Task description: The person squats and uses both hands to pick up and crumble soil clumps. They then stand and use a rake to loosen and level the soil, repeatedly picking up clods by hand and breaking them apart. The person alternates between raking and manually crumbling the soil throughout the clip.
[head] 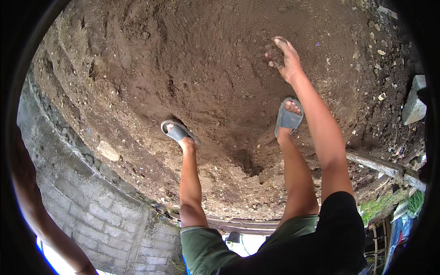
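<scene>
Curled fingers of my right hand (287, 56) hold a clump of dark brown soil (274, 53), low over the loose earth (213, 58). Part of that clump is hidden by the thumb and fingers. My left forearm (51, 220) rises along the left rim of the picture, but the hand at its end is out of view. Below my right hand is my right foot in a grey slide sandal (289, 117). My left foot, in the matching sandal (177, 132), stands further left on the soil.
A concrete block wall (110, 220) curves along the lower left, with a pale stone (108, 150) near its base. At the right lie a concrete block (413, 101) and a weathered wooden beam (376, 163). A small hollow (252, 168) dips between my legs. Pebbles and litter dot the right side.
</scene>
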{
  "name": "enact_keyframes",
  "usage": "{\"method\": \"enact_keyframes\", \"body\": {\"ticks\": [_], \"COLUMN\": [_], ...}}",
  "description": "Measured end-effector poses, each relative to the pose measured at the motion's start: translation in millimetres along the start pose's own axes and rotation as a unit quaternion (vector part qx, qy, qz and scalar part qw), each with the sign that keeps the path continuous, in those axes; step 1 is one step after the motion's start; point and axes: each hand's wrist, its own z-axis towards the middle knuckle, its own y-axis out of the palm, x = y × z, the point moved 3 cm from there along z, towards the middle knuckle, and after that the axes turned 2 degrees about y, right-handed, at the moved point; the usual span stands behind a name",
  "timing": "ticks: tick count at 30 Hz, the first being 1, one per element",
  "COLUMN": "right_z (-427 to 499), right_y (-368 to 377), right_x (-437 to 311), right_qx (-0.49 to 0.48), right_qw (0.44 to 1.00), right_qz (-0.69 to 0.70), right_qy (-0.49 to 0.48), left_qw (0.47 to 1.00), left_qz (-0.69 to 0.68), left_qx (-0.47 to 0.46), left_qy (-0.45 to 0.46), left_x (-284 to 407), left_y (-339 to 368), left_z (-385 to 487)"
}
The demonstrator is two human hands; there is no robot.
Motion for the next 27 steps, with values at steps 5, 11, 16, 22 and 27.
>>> {"method": "enact_keyframes", "body": {"ticks": [5, 11, 16, 22, 27], "right_z": [-81, -225, -332, -347, -363], "right_y": [49, 198, 349, 518, 482], "right_x": [-32, -131, -238, -378, -575], "right_qx": [0.037, 0.032, -0.082, -0.103, -0.168], "right_qw": [0.970, 0.938, 0.923, 0.977, 0.900], "right_qz": [0.238, 0.346, 0.374, 0.182, 0.037], "right_qy": [0.025, 0.001, -0.044, 0.043, -0.401], "left_qw": [0.994, 0.976, 0.965, 0.962, 0.961], "left_qz": [0.025, -0.138, -0.207, -0.205, -0.195], "left_qx": [-0.048, -0.081, -0.108, -0.131, -0.150], "left_qy": [0.097, 0.146, 0.123, 0.127, 0.129], "left_x": [47, 66, 56, 72, 93], "left_y": [-89, -108, -124, -142, -145], "left_z": [32, 35, 24, 34, 38]}}
